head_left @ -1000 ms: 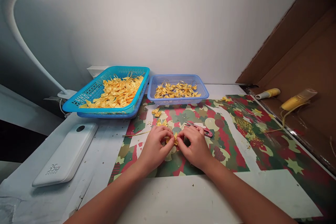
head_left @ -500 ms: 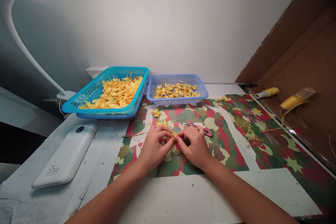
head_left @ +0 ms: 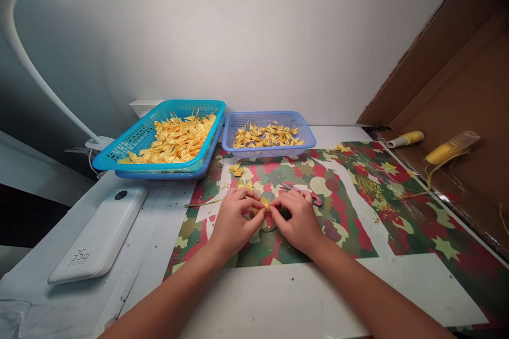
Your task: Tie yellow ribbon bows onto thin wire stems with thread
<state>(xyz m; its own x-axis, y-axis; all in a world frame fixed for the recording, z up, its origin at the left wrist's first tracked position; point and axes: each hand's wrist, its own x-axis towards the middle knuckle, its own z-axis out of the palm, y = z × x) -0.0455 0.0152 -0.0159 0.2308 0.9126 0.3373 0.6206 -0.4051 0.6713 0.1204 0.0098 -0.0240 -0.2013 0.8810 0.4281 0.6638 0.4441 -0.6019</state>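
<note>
Between my two hands is a small yellow ribbon bow [head_left: 266, 204], partly hidden by the fingertips. My left hand [head_left: 240, 217] pinches its left side with thumb and forefinger. From the other side, my right hand [head_left: 296, 218] pinches the same bow. Just beyond the left fingers lie a loose bow [head_left: 245, 185] and, farther back, another bow [head_left: 236, 170]. Pink-handled thread snips [head_left: 316, 199] lie behind my right hand, partly covered by it. A thin gold cord [head_left: 203, 203] sticks out on the table to the left of my left hand.
A turquoise basket [head_left: 104, 161] heaped with yellow bows stands back left. Beside it is a blue-violet basket [head_left: 268, 153] holding more bows. A white power bank [head_left: 99, 235] lies at left. Thread spools [head_left: 441, 153] and gold cord scraps [head_left: 371, 193] are at right, near a cardboard panel [head_left: 449, 63].
Both hands stay in nearly the same place, still pinching the bow. The fingertips have shifted slightly, and a little more of the bow shows between them.
</note>
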